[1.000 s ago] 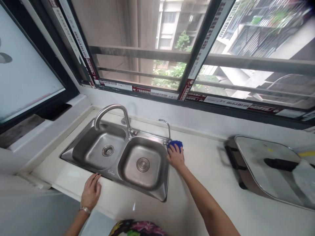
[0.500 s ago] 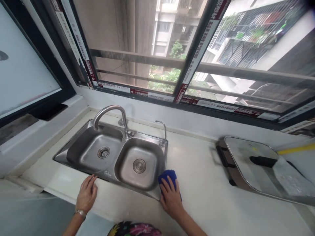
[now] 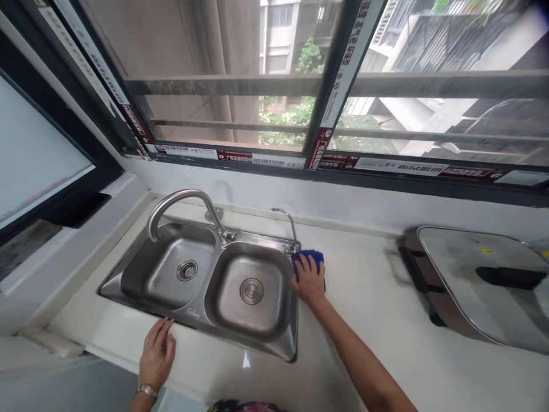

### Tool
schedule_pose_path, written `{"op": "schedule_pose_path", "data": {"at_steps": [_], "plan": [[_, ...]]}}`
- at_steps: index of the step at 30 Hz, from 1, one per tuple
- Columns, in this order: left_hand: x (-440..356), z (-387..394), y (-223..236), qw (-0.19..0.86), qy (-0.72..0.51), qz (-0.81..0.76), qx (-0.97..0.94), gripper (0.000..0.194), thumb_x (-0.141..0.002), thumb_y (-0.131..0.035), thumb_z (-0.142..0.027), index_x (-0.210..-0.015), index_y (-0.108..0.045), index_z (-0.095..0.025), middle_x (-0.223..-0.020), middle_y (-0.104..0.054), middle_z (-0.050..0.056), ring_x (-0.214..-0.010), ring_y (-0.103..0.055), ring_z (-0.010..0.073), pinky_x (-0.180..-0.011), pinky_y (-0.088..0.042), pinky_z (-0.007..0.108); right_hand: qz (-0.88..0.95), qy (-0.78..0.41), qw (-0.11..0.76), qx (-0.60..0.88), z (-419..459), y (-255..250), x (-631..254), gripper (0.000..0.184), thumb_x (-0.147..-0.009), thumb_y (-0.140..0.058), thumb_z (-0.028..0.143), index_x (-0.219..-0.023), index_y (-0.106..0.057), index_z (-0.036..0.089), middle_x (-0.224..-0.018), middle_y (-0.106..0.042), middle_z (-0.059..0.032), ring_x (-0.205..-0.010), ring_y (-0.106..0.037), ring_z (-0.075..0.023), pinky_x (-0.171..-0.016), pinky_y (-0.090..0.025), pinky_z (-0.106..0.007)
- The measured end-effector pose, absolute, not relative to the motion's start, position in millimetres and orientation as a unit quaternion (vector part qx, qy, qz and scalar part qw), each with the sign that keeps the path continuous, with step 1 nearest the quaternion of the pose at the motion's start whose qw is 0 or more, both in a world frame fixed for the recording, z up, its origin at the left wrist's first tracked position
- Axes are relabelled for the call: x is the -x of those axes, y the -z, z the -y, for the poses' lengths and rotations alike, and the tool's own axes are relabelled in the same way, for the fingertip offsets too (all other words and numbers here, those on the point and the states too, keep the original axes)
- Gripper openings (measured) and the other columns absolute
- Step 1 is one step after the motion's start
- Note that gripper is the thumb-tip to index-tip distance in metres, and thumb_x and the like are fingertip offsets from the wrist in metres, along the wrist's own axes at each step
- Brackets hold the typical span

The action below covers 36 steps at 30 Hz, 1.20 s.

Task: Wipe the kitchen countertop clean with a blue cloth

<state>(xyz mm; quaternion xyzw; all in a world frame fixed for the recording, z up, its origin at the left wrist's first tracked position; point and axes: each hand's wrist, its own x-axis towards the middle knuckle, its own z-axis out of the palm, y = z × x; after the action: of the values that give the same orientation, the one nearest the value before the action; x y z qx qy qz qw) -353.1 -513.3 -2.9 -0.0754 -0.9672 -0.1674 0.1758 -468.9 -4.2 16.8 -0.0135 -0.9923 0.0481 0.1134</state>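
Observation:
Under my right hand (image 3: pixel 309 280) is a folded blue cloth (image 3: pixel 316 257), pressed on the counter by the sink's back right corner, close to the small thin spout (image 3: pixel 291 220). The fingers lie over the cloth and part of it shows around them. My left hand (image 3: pixel 157 350) rests on the white counter (image 3: pixel 214 355) at the front rim of the sink, fingers stretched out, holding nothing. Between the hands lies the steel double sink (image 3: pixel 198 309), both basins bare down to their drains. A tall curved faucet (image 3: pixel 184 194) arches over the left basin.
An electric pan with a glass lid (image 3: pixel 463 257) and black handles stands on the counter at the right. Behind the sink a low white wall runs below the dark window frame (image 3: pixel 274 163). A flat black object (image 3: pixel 88 210) lies on the left ledge.
My right hand has slid the blue cloth away from me along the sink's right edge, from the front corner to the back one. The left hand stays at the front rim. The view has shifted slightly.

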Motion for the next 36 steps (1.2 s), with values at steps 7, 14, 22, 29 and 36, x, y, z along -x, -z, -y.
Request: {"op": "schedule_pose_path", "data": {"at_steps": [7, 14, 22, 29, 36], "plan": [[353.2, 510.3, -2.1, 0.172, 0.181, 0.966, 0.064, 0.037, -0.095, -0.044, -0.031, -0.128, -0.058, -0.023, -0.131, -0.060, 0.012, -0.127, -0.054, 0.0283, -0.110, -0.046, 0.052, 0.992, -0.005, 0.101, 0.070, 14.0, -10.5, 516.4, 0.057, -0.086, -0.045, 0.029, -0.139, -0.052, 0.009, -0.157, -0.036, -0.0195, -0.141, -0.028, -0.0438, -0.112, -0.013, -0.072], [353.1, 512.1, 1.7, 0.170, 0.198, 0.963, 0.062, 0.038, -0.093, -0.046, -0.031, -0.128, -0.060, -0.023, -0.130, -0.061, 0.012, -0.127, -0.054, 0.0293, -0.109, -0.047, 0.052, 0.996, 0.050, 0.065, 0.037, 40.3, 0.4, 474.4, 0.053, -0.086, -0.043, 0.017, -0.136, -0.056, 0.006, -0.150, -0.044, -0.0234, -0.142, -0.029, -0.0472, -0.111, -0.016, -0.071], [352.8, 514.8, 5.4, 0.169, 0.204, 0.963, 0.056, 0.039, -0.093, -0.046, -0.033, -0.127, -0.062, -0.022, -0.129, -0.062, 0.011, -0.126, -0.055, 0.0289, -0.110, -0.046, 0.053, 0.986, 0.018, 0.003, -0.168, 20.3, -9.3, 478.2, 0.036, -0.081, -0.056, 0.025, -0.113, -0.069, 0.013, -0.127, -0.064, -0.0172, -0.122, -0.050, -0.0304, -0.116, -0.022, -0.049], [349.3, 510.5, -1.6, 0.179, 0.191, 0.964, 0.049, 0.037, -0.093, -0.046, -0.031, -0.124, -0.064, -0.020, -0.129, -0.063, 0.012, -0.126, -0.056, 0.0276, -0.108, -0.049, 0.049, 0.982, 0.016, 0.005, -0.189, 32.9, 4.5, 492.1, 0.038, -0.081, -0.051, 0.018, -0.114, -0.070, 0.012, -0.128, -0.064, -0.0177, -0.124, -0.051, -0.0306, -0.115, -0.025, -0.048], [350.4, 514.9, 3.1, 0.176, 0.194, 0.964, 0.052, 0.037, -0.093, -0.046, -0.034, -0.124, -0.063, -0.023, -0.128, -0.064, 0.010, -0.125, -0.056, 0.0278, -0.108, -0.048, 0.050, 0.990, 0.010, 0.063, -0.129, 5.1, -6.2, 453.9, 0.048, -0.090, -0.047, 0.030, -0.132, -0.061, 0.013, -0.148, -0.051, -0.0138, -0.143, -0.032, -0.0319, -0.122, -0.014, -0.050]]}}
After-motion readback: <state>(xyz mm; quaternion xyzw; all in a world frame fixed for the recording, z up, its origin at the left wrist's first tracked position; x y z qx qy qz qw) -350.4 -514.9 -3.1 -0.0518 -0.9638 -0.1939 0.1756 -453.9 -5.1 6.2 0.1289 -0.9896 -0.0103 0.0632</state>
